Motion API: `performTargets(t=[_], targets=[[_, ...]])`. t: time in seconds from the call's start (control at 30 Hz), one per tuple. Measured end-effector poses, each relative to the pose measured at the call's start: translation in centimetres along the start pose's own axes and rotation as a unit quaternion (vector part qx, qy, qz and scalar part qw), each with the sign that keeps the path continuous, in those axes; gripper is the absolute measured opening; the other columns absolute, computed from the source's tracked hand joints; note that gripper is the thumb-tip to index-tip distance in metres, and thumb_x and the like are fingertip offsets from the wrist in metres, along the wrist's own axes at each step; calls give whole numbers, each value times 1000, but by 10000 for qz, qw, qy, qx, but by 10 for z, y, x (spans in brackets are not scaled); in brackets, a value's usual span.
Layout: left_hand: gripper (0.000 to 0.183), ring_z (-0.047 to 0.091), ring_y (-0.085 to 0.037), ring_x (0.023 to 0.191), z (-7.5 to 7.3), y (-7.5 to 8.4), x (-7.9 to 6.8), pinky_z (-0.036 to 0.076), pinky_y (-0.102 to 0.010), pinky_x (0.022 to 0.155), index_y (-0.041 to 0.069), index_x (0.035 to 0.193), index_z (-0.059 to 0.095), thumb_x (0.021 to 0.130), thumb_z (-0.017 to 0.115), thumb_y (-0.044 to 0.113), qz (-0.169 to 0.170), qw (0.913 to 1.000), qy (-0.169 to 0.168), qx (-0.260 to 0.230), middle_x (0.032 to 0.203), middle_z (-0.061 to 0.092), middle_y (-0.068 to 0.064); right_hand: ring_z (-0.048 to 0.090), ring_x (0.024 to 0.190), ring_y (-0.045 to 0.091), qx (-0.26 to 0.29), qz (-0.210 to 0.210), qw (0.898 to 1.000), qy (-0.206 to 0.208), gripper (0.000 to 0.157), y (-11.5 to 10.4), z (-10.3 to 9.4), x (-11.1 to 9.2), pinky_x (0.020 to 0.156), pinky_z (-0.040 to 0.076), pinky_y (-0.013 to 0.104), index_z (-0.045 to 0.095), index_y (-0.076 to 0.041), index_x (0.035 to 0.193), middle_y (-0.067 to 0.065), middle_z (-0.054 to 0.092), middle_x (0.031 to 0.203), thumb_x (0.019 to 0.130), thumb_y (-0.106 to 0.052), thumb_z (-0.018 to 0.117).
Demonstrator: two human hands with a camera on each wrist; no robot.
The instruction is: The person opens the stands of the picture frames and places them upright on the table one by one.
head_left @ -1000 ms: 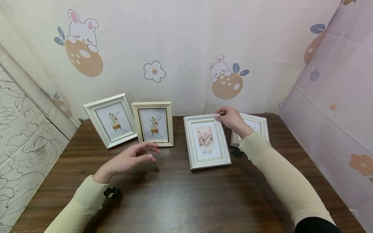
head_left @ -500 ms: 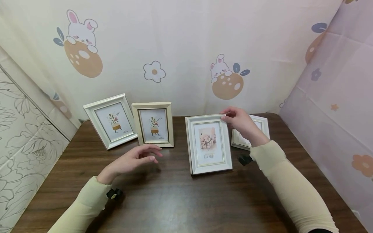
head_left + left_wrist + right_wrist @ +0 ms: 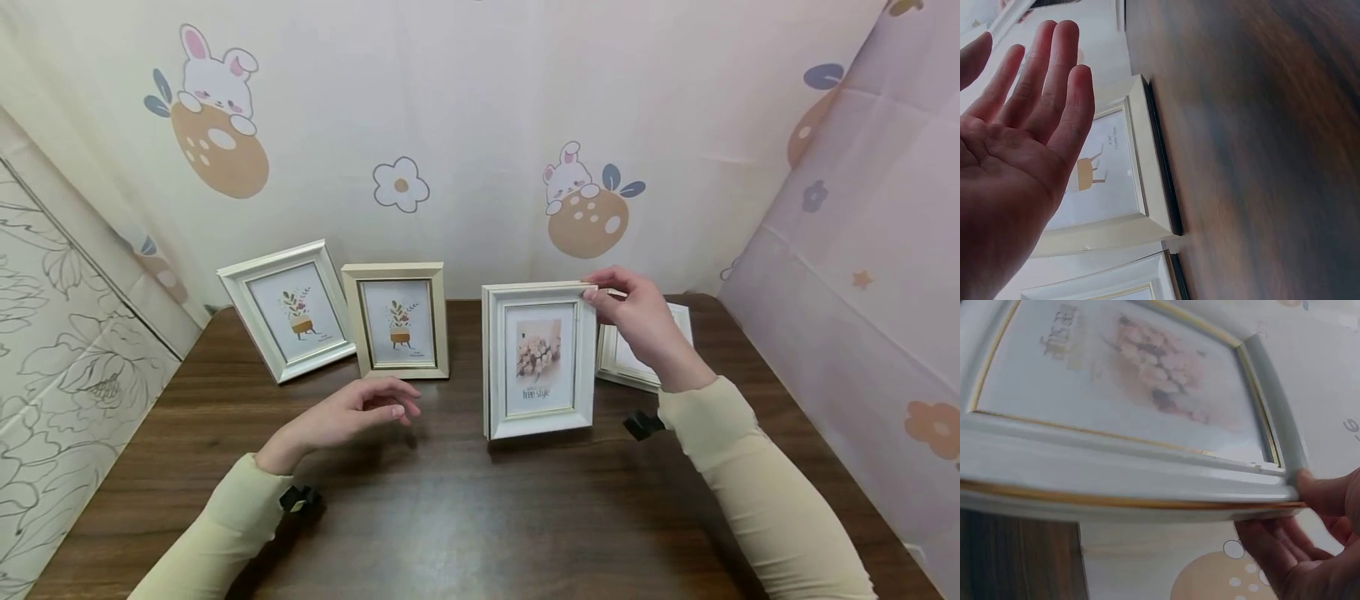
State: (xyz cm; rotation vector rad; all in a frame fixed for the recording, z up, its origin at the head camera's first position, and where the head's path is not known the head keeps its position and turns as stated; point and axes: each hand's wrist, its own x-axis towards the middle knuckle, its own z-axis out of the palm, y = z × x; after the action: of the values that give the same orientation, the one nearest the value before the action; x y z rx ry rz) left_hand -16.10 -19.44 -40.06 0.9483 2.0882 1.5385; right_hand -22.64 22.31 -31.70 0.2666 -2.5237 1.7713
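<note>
A white picture frame (image 3: pixel 495 358) with a pink flower print is pinched at its top right corner by my right hand (image 3: pixel 643 321). In the right wrist view the thumb (image 3: pixel 1325 495) lies on the front of that frame and the fingers (image 3: pixel 1275 550) are behind it. My left hand (image 3: pixel 341 421) hovers over the table with relaxed fingers and holds nothing. Nearest to it stands a cream picture frame (image 3: pixel 441 333) with a plant print. Left of that one, a white picture frame (image 3: pixel 240 296) leans at an angle with a similar print.
Behind my right hand a smaller white picture frame (image 3: pixel 626 382) is partly hidden. All stand on a dark wooden table (image 3: pixel 450 517). A patterned curtain (image 3: pixel 465 100) hangs close along the table's back edge, and another patterned cloth (image 3: pixel 870 275) hangs on the right.
My right hand has moved slightly right, and the flower-print frame has turned more upright and shifted a little right. My left hand has drifted slightly right.
</note>
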Motion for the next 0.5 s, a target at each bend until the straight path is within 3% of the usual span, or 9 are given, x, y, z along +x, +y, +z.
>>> performTargets(t=[0.27, 0.5], targets=[[27, 63, -47, 101, 4, -3, 7, 51, -54, 91, 3, 129, 57, 102, 55, 5, 135, 9999, -58, -37, 114, 62, -31, 67, 96, 13, 1151, -767, 9904, -3, 20, 1, 0, -7, 78, 57, 24, 66, -4, 115, 8, 61, 112, 96, -9, 67], [26, 64, -47, 100, 6, -1, 11, 51, -53, 91, 4, 128, 58, 103, 53, 5, 230, 9997, -92, 47, 112, 63, -29, 66, 97, 12, 1321, -1216, 9837, 54, 18, -1, -2, -17, 75, 57, 23, 69, -6, 112, 6, 62, 113, 94, -5, 68]])
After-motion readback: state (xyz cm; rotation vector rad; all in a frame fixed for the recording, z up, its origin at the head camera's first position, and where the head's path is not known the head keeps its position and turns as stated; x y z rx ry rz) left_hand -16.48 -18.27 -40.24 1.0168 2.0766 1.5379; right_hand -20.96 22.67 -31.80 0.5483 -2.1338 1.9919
